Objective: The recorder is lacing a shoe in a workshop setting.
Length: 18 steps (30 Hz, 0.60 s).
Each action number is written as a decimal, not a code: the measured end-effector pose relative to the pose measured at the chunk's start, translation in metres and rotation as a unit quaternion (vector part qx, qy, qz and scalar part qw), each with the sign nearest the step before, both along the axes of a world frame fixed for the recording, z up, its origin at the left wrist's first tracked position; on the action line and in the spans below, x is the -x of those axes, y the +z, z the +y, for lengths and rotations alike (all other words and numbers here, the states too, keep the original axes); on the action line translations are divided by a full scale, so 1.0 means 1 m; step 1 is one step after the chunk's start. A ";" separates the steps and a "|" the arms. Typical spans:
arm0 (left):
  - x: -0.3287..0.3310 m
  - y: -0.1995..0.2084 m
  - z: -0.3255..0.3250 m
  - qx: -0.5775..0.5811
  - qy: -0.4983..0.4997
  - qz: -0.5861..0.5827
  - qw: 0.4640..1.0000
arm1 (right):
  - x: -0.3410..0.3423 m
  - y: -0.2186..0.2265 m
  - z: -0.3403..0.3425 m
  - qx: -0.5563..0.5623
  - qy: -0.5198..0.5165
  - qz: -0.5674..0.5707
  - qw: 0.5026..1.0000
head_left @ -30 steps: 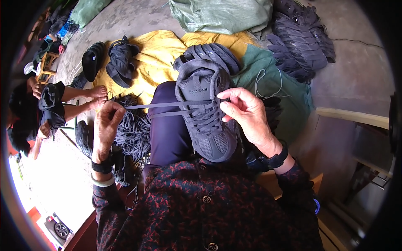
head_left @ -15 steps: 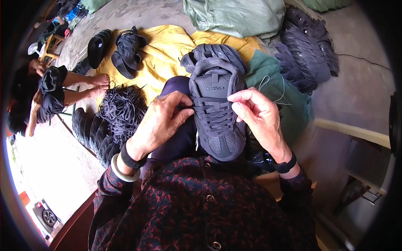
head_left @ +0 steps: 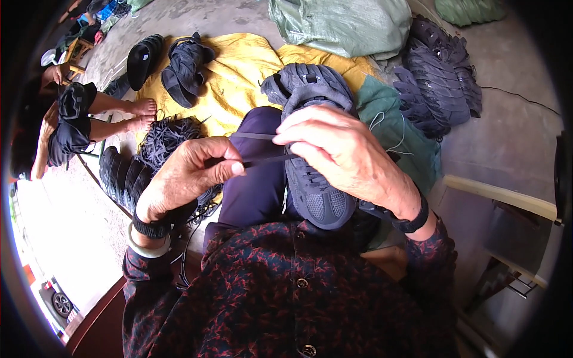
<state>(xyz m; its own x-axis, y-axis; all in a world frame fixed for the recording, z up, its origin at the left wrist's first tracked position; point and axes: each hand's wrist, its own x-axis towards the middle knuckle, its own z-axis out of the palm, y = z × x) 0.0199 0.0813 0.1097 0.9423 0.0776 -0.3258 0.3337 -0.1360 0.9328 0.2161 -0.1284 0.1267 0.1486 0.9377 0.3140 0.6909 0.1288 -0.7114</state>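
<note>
Pinching two stretches of dark lace in the left hand and the right hand, just apart from each other, with a dark sneaker partly beneath the right one (toe toward the patterned shirt), beside the trouser leg and near a tangle of laces.

the left fingers pinch, facing the right fingers, which stretch leftward, bent.
</note>
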 end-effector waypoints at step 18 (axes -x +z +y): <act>0.001 0.021 -0.013 -0.066 -0.077 -0.125 0.987 | -0.001 0.002 0.041 0.209 0.142 0.162 0.954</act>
